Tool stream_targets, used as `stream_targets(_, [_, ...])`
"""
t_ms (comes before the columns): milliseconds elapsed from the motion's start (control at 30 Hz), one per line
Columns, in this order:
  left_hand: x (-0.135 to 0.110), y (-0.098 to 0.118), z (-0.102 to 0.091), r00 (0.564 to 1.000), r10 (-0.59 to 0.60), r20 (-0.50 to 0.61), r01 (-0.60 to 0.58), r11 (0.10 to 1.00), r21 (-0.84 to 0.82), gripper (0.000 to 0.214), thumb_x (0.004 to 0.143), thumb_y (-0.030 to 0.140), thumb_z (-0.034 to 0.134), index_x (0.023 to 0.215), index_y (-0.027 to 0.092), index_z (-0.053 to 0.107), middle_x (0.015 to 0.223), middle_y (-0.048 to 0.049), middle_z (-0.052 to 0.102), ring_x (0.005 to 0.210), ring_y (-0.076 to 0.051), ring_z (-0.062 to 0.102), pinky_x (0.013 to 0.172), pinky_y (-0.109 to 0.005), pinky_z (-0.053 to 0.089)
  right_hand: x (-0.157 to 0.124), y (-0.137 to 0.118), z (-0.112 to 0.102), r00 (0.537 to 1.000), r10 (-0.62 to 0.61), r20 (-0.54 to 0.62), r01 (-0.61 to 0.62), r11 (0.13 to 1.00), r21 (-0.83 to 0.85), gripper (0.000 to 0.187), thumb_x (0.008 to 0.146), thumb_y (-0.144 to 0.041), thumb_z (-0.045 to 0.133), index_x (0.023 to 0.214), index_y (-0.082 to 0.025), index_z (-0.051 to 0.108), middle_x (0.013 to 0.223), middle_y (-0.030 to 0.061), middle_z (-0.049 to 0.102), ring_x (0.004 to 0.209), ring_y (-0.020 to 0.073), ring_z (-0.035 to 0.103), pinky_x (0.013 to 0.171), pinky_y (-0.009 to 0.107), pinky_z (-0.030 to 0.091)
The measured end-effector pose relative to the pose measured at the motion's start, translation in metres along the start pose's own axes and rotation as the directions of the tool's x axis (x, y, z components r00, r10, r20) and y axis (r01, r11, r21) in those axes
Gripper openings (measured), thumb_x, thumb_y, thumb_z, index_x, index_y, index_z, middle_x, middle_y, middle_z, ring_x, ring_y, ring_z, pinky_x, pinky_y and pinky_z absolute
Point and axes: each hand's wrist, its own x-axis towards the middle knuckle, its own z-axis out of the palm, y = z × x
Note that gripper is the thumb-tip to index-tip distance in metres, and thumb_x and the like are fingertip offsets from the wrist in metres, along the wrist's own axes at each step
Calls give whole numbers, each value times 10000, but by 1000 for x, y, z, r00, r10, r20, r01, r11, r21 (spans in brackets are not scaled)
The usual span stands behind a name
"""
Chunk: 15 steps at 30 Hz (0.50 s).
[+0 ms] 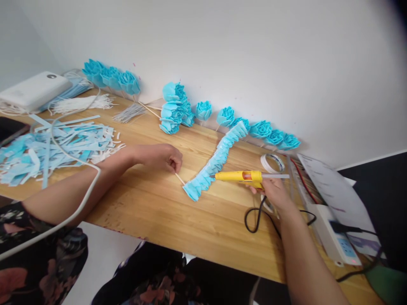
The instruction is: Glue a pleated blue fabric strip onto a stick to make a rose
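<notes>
My left hand (170,159) pinches a thin wooden stick (179,179), whose far tip meets the lower end of a long pleated blue strip (216,163). The strip lies slantwise on the wooden table, its upper end near the blue flowers by the wall. In my right hand (272,190) is a yellow hot glue gun (241,176), with a clear glue stick (281,176) poking out of its back. The gun's nozzle points left and is at the strip's right edge; whether it touches cannot be made out.
Blue handmade flowers (260,128) line the wall. Scraps of blue and white strips (63,144) cover the left side, near a white power bank (34,90). A white cable (90,186) crosses my left forearm. At right are a tape roll (272,163) and a power strip (335,237).
</notes>
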Motion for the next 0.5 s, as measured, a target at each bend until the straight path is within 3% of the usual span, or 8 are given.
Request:
stream_targets(267, [0,0,1,1000,11,-1,-11,1000,14,116,842,133,604,829,154,717,797,-27,665,716,-110,586,652,-171,425,4,12,-2,994,-76,78,80,996,-43,363,840,-451,532,583,-202,592,518,22,565,506,157,525,453,258,384])
stream_targets(500, [0,-3,1,1000,9,9,-9,1000,24,116,848,137,602,840,155,716,805,-25,660,721,-108,586,653,-168,427,4,12,-3,999,-32,-14,32,999,4,330,814,-446,522,604,-207,609,461,16,540,454,158,511,410,254,353])
